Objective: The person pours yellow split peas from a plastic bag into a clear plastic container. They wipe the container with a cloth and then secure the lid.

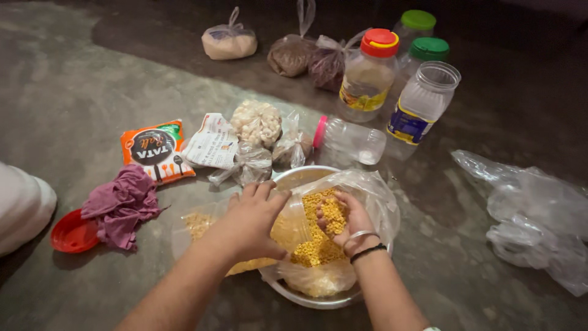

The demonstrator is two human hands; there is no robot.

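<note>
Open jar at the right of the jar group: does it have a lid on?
No. The clear jar with the blue and yellow label stands with its mouth open, while the jars beside it carry red and green lids.
</note>
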